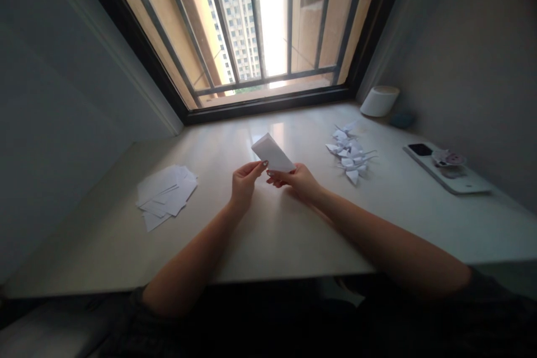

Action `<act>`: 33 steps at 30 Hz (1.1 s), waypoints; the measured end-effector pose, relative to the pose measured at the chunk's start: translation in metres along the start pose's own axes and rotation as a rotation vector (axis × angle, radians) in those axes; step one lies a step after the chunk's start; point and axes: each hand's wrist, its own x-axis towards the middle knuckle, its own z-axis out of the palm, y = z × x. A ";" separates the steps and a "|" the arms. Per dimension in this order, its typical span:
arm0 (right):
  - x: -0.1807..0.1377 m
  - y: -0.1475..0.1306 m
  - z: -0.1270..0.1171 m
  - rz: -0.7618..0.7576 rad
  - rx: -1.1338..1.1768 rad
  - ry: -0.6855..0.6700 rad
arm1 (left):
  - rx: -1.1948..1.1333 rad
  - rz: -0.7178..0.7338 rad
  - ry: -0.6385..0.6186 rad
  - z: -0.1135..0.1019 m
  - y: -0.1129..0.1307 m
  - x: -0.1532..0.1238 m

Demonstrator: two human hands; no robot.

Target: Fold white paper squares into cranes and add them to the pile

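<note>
A folded white sheet of paper (272, 154) is held up above the middle of the pale desk (268, 235). My left hand (245, 182) pinches its near left edge with thumb and fingers. My right hand (298, 180) grips its near right corner, fingers closed around it. To the left lies a loose pile of white paper sheets (165, 194). To the right sits a cluster of several folded white paper cranes (350, 152).
A white phone with a charm (447, 166) lies at the desk's right side. A white cylinder (380, 101) and a small blue object (401, 119) stand in the far right corner. A barred window (260, 33) is straight ahead, with grey walls on both sides.
</note>
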 end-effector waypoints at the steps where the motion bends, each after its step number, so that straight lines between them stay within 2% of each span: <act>1: 0.000 0.000 0.001 0.009 -0.008 -0.005 | -0.022 -0.015 0.018 -0.001 0.000 0.002; 8: -0.001 0.005 0.002 0.052 -0.054 -0.034 | -0.103 -0.090 0.156 -0.018 0.014 0.019; 13: -0.003 0.009 0.001 0.067 -0.072 -0.065 | -0.134 -0.032 0.311 -0.035 0.028 0.031; 15: -0.003 0.008 0.001 0.064 -0.068 -0.022 | -0.105 -0.036 0.278 -0.034 0.026 0.031; 19: 0.000 0.004 -0.002 0.048 -0.028 0.046 | 0.004 -0.020 0.132 -0.024 0.014 0.024; 25: 0.003 0.002 -0.006 0.057 0.052 0.053 | 0.136 0.009 -0.088 -0.012 0.007 0.013; 29: 0.002 0.002 -0.005 0.055 0.028 0.034 | 0.201 0.025 -0.134 -0.009 0.008 0.009; 33: 0.002 0.002 -0.003 0.019 0.034 0.028 | 0.229 0.061 -0.118 -0.009 0.008 0.008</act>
